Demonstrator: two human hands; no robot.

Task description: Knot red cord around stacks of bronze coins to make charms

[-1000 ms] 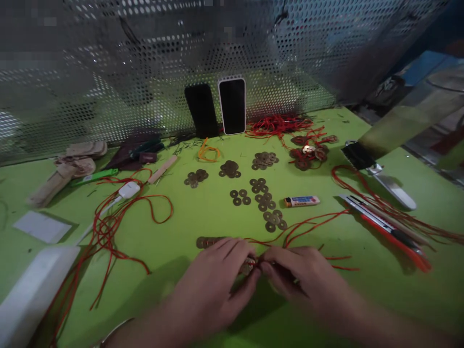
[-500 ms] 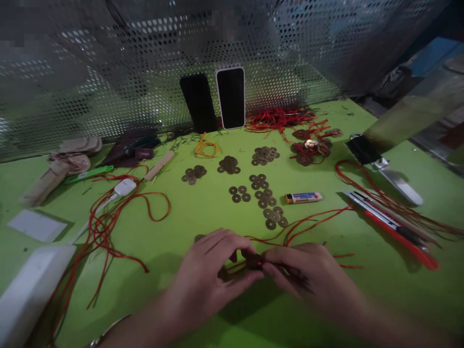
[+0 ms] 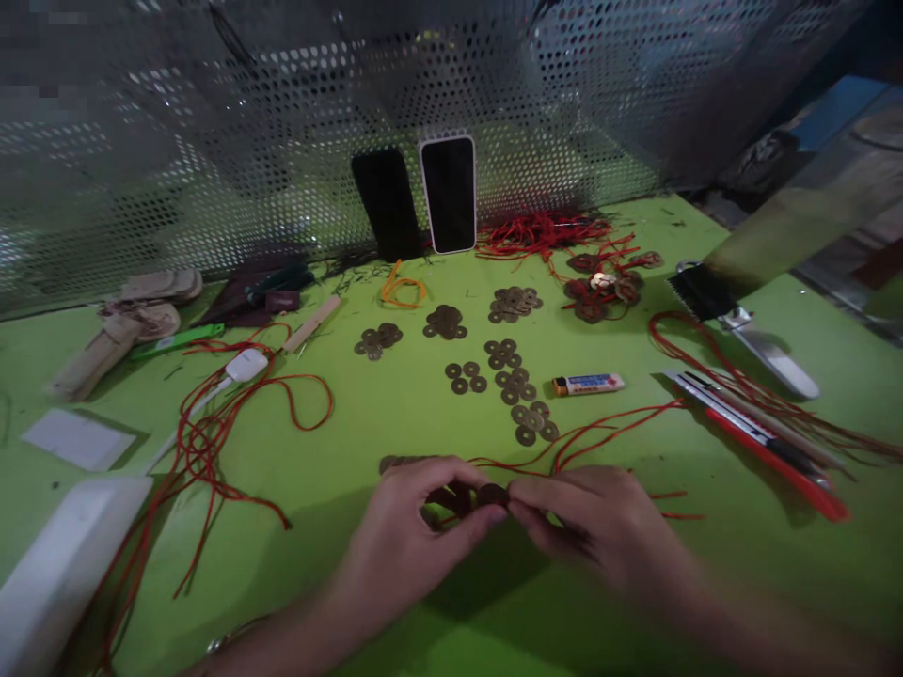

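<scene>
Between the thumb and forefinger of my left hand (image 3: 416, 517) is a dark round coin (image 3: 492, 495). My right hand (image 3: 593, 517) is pinched against the coin's right edge, closed on what seems to be red cord, largely hidden by the fingers. Loose ends of this red cord (image 3: 670, 495) stick out past the right hand, and other strands run behind both hands. A row of coins (image 3: 402, 463) peeks out behind my left hand. Beyond lie small clusters of holed coins (image 3: 466, 378), with a lighter (image 3: 589, 384) to their right.
A red utility knife (image 3: 768, 451) and a hair-clipper-like black and silver tool (image 3: 740, 324) lie right. Tangled red cords (image 3: 204, 442) and a white charger cable head (image 3: 246, 365) are left. Two phones (image 3: 450, 193) lean on a perforated metal panel (image 3: 282, 141). Knotted coin pieces (image 3: 599, 287) sit back right.
The coin has turned in my fingers and its flat face shows more. The red spot on it is no longer visible. Both hands stay nearly in place.
</scene>
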